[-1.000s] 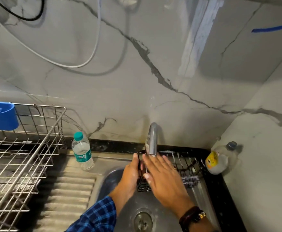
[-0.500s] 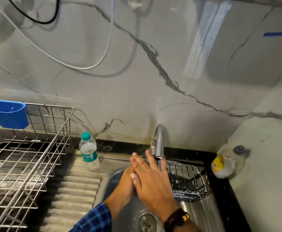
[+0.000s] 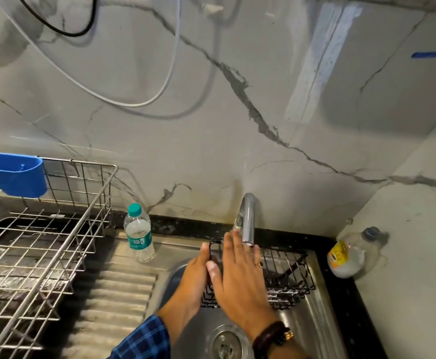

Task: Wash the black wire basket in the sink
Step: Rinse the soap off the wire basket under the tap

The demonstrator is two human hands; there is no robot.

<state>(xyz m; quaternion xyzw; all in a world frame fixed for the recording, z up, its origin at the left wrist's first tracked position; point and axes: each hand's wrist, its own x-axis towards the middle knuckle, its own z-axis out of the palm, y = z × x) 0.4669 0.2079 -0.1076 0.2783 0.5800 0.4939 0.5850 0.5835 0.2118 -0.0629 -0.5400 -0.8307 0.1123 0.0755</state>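
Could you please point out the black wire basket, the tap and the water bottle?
black wire basket [image 3: 289,278], head view, wires of its right half.
tap [image 3: 248,221], head view, middle of its spout.
water bottle [image 3: 137,229], head view, clear upper body.

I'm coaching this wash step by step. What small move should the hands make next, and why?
Probably sweep the right hand rightward along the black wire basket: white suds sit on its right end, while the left hand grips its left rim.
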